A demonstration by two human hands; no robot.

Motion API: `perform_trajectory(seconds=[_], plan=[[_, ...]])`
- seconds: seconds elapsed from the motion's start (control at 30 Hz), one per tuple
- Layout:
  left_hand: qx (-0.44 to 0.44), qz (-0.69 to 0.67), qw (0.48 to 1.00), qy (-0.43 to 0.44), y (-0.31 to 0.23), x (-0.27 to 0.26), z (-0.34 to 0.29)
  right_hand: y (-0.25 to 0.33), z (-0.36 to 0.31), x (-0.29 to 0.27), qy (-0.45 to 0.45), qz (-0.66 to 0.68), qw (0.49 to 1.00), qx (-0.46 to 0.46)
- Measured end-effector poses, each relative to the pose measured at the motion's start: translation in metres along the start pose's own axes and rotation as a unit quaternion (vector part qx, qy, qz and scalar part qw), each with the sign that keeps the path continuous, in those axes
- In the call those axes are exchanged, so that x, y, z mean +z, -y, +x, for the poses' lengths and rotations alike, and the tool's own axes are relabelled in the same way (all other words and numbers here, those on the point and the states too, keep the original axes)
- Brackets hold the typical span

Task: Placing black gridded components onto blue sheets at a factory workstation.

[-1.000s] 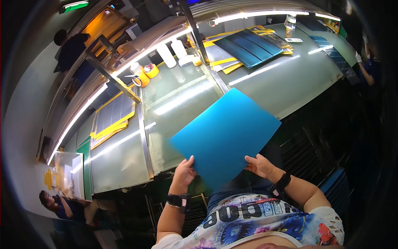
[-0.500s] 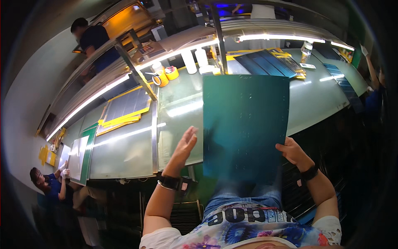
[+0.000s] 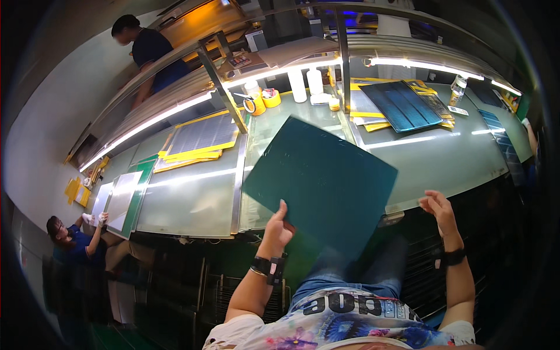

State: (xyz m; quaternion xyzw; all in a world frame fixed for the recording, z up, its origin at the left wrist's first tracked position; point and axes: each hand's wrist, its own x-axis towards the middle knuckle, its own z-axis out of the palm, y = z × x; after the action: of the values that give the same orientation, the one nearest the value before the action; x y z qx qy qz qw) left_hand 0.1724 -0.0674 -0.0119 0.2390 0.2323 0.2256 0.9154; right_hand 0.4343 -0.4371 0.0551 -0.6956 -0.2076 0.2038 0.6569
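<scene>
While left hand (image 3: 277,231) grips its edge | green panel (image 3: 326,185) extends rightward

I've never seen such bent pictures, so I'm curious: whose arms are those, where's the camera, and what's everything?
Those are a person's own arms, with bare hands. A wide fisheye camera on their head looks down, making straight edges seem bent. The left hand holds the edge of a dark green sheet; the right hand is open, holding nothing. On the shiny workbench lie yellow-edged panels, a dark striped panel atop one pile, and yellow rolls.
</scene>
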Motion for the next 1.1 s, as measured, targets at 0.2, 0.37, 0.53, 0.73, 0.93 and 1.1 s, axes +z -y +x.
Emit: perform_trajectory(seconds=[0.2,0.37,0.53,0.73,0.93,1.1], plan=[[-0.090,0.019,0.994,-0.052,0.049,-0.023,-0.001,-0.051,-0.040,-0.009,0.002,0.015,0.996,0.088],[-0.042,-0.025,0.992,-0.115,0.062,-0.032,0.003,-0.071,-0.061,-0.005,0.016,0.017,0.992,0.121],[-0.016,-0.038,0.991,-0.125,0.062,-0.043,0.003,-0.078,-0.066,0.005,0.013,0.028,0.991,0.130],[-0.070,0.054,0.988,-0.123,0.050,-0.040,-0.005,-0.083,-0.063,0.013,0.020,0.032,0.990,0.138],[-0.092,0.053,0.986,-0.132,0.055,-0.050,0.001,-0.082,-0.061,0.023,0.011,0.032,0.990,0.138],[-0.094,0.063,0.985,-0.132,0.058,-0.042,-0.002,-0.086,-0.062,0.028,0.001,0.041,0.990,0.132]])
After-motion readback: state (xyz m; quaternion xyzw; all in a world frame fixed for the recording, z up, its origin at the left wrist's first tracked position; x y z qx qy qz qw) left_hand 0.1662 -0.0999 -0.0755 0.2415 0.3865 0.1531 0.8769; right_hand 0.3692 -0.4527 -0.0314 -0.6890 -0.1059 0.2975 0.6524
